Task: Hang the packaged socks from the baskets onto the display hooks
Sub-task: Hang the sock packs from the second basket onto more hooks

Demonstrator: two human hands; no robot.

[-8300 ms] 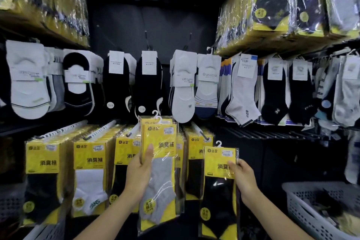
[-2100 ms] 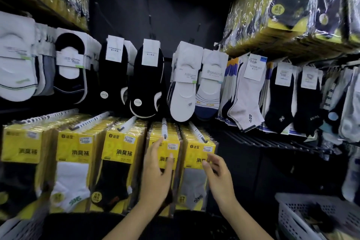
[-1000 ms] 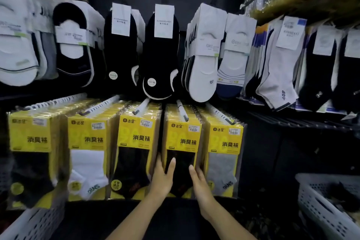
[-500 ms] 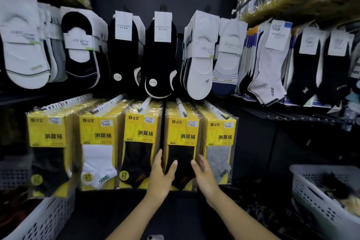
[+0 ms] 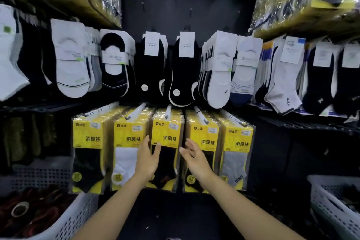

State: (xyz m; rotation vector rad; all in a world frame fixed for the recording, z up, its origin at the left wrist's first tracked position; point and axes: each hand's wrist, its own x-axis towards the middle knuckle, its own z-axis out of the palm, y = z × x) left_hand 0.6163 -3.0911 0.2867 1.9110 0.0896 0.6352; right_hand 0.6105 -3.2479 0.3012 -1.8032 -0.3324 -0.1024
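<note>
While five rows of yellow plastic-wrapped sock packs (image 5: 238,142) hung upright from white display hooks (image 5: 200,116), their long axes ran vertical, with yellow headers up and printed faces turned to the near side. The hooks pointed from the far wall toward the near side. Both forearms reached up from the near edge. The left hand (image 5: 147,161) stood in front of the middle black-sock pack (image 5: 167,130), palm turned right, its fingers (image 5: 146,141) straight and spread wide, holding nothing. The right hand (image 5: 195,160) faced it before the fourth pack (image 5: 206,132), palm turned left, its fingers (image 5: 190,143) loosely fanned, holding nothing. Whether either hand touched the wrapping could not be told. A white perforated plastic basket (image 5: 78,218) sat near left, and a second white basket (image 5: 327,206) sat near right.
</note>
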